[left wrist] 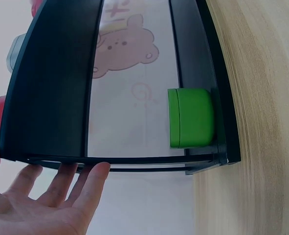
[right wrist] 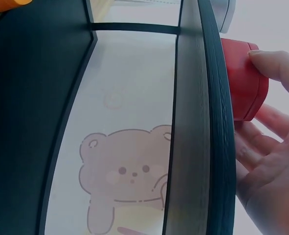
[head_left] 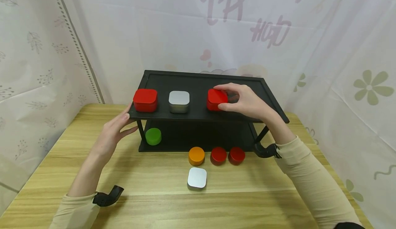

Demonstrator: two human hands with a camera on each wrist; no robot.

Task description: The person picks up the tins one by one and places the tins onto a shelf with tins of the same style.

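My right hand point(head_left: 242, 100) holds a small red square tin point(head_left: 214, 101) at the right part of the black two-tier shelf's point(head_left: 198, 116) top board. In the right wrist view the thumb point(right wrist: 276, 66) lies on the lid side of this tin point(right wrist: 242, 81), other fingers beside it. With fairly straight fingers, my left hand point(head_left: 112, 132) touches the shelf's left end near the front corner. Also along the top board's front stand a wider red tin point(head_left: 145, 100) at the left corner and a silver tin point(head_left: 179, 101). A green round tin point(head_left: 153, 136) sits on the lower board, at left.
On the wooden table point(head_left: 148, 201) in front of the shelf, an orange round tin point(head_left: 196, 156) and two dark red round tins, one in the middle point(head_left: 218, 155) and one at right point(head_left: 236, 155), form a row. A silver square tin point(head_left: 197, 178) lies nearer. Patterned cloth point(head_left: 173, 33) hangs behind.
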